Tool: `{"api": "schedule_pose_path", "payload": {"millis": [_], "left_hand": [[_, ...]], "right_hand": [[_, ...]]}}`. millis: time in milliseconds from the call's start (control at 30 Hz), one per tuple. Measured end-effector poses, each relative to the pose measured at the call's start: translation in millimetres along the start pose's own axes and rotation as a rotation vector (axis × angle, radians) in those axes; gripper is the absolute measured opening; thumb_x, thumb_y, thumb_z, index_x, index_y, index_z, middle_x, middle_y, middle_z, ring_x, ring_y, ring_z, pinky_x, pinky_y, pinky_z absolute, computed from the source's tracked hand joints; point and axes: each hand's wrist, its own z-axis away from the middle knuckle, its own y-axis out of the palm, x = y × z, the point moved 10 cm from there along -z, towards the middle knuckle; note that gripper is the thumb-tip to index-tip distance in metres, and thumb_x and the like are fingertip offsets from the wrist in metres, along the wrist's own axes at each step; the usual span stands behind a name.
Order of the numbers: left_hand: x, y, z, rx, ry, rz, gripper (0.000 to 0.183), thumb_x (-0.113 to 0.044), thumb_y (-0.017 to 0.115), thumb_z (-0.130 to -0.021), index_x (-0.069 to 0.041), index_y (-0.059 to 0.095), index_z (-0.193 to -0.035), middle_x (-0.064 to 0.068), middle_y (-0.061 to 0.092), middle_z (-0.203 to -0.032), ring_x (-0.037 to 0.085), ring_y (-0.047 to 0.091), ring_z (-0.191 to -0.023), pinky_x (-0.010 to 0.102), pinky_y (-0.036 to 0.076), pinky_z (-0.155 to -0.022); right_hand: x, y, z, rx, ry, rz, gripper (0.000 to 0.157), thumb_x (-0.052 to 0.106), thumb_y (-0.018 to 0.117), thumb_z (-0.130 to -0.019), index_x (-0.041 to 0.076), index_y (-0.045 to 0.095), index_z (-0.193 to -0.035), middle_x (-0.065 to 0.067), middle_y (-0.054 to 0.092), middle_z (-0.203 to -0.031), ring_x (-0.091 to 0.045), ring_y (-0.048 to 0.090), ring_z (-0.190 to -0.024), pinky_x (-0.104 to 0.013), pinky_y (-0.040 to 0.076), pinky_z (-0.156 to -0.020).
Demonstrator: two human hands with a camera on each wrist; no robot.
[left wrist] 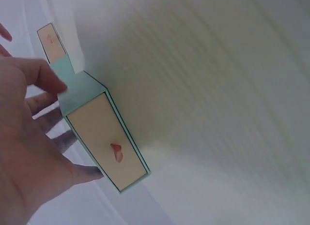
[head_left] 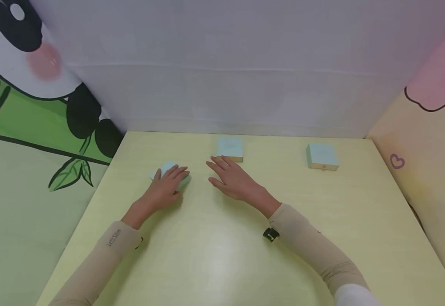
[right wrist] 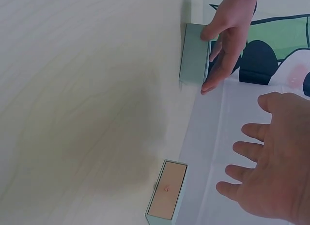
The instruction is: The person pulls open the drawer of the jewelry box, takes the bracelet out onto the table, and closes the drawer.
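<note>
My left hand (head_left: 164, 189) lies over a small light-blue drawer box (left wrist: 107, 138) at the left of the table. In the left wrist view its thumb is at the box's right side and the little finger at the left edge, with the other fingers behind. That box's tan front has a small reddish pull. My right hand (head_left: 235, 180) hovers with fingers spread and holds nothing. Its fingertips overlap the lower edge of a second light-blue box (head_left: 230, 146) in the head view. The right wrist view shows those fingers (right wrist: 249, 151) apart from this box.
A third light-blue box (head_left: 322, 156) sits at the back right of the pale yellow table (head_left: 222, 246). A white wall (head_left: 245, 97) rises behind the table. Printed panels stand on the left (head_left: 27, 204) and right (head_left: 417, 148).
</note>
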Motion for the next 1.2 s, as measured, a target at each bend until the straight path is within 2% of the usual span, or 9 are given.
{"api": "schedule_pose_path", "payload": {"millis": [167,333,467,567,800,900,1033,1200], "left_hand": [[9.3,3.7,0.1,0.003,-0.137,0.043,0.077,-0.040,0.055,-0.088,-0.012,0.019,-0.151,0.013,0.017,-0.156,0.041,0.005,-0.143,0.073,0.005,-0.102],[23.1,5.6,2.1,-0.004,-0.286,0.035,0.087,-0.055,0.051,-0.089,-0.007,0.013,-0.151,0.020,0.012,-0.156,0.047,0.004,-0.141,0.073,0.005,-0.102],[28.9,7.9,2.9,0.022,-0.340,0.033,0.091,-0.061,0.046,-0.089,-0.004,0.011,-0.151,0.022,0.011,-0.156,0.047,0.006,-0.140,0.073,0.006,-0.102],[28.5,6.9,1.7,0.032,-0.341,0.029,0.091,-0.059,0.047,-0.089,-0.002,0.012,-0.151,0.023,0.011,-0.155,0.047,0.008,-0.140,0.072,0.008,-0.102],[21.8,-0.9,-2.6,0.021,-0.291,0.031,0.075,-0.032,0.057,-0.088,-0.003,0.024,-0.148,0.021,0.016,-0.155,0.046,0.013,-0.140,0.073,0.011,-0.102],[19.7,0.4,-3.1,0.040,-0.269,0.039,0.073,-0.027,0.057,-0.087,-0.004,0.025,-0.148,0.018,0.016,-0.156,0.044,0.013,-0.140,0.073,0.011,-0.102],[13.7,1.9,-2.9,0.056,-0.231,0.033,0.073,-0.030,0.059,-0.087,-0.007,0.026,-0.148,0.014,0.017,-0.156,0.041,0.013,-0.141,0.073,0.012,-0.102],[2.9,-0.9,-4.1,0.035,-0.179,0.018,0.070,-0.041,0.058,-0.088,-0.008,0.033,-0.144,0.010,0.021,-0.155,0.037,0.017,-0.141,0.072,0.016,-0.102]], "right_hand": [[0.4,5.4,-2.7,0.017,0.004,0.008,0.058,0.046,0.032,-0.101,0.018,0.024,-0.151,-0.004,0.019,-0.157,-0.027,0.015,-0.144,-0.039,0.014,-0.116],[4.0,9.7,-10.4,0.028,-0.008,0.023,0.059,0.047,0.031,-0.101,0.019,0.023,-0.152,-0.003,0.019,-0.157,-0.026,0.013,-0.145,-0.040,0.012,-0.117],[8.6,14.8,-17.1,0.046,-0.024,0.069,0.059,0.049,0.031,-0.101,0.020,0.023,-0.152,-0.003,0.020,-0.157,-0.027,0.014,-0.145,-0.042,0.014,-0.116],[11.0,18.7,-22.4,0.054,-0.025,0.098,0.059,0.050,0.030,-0.101,0.021,0.023,-0.152,-0.002,0.020,-0.157,-0.027,0.015,-0.144,-0.044,0.016,-0.115],[14.1,24.8,-33.0,0.095,-0.012,0.119,0.057,0.047,0.031,-0.101,0.021,0.024,-0.151,-0.002,0.022,-0.157,-0.027,0.018,-0.144,-0.039,0.016,-0.116],[14.4,29.7,-36.7,0.111,-0.011,0.135,0.056,0.046,0.031,-0.101,0.020,0.028,-0.150,-0.003,0.025,-0.155,-0.026,0.020,-0.143,-0.037,0.017,-0.116],[13.9,34.1,-40.1,0.128,-0.005,0.171,0.054,0.046,0.030,-0.101,0.018,0.034,-0.148,-0.004,0.032,-0.153,-0.024,0.026,-0.141,-0.036,0.020,-0.115],[13.3,31.6,-42.3,0.132,0.017,0.182,0.052,0.045,0.032,-0.101,0.016,0.040,-0.145,-0.004,0.037,-0.149,-0.023,0.031,-0.139,-0.036,0.023,-0.114]]}}
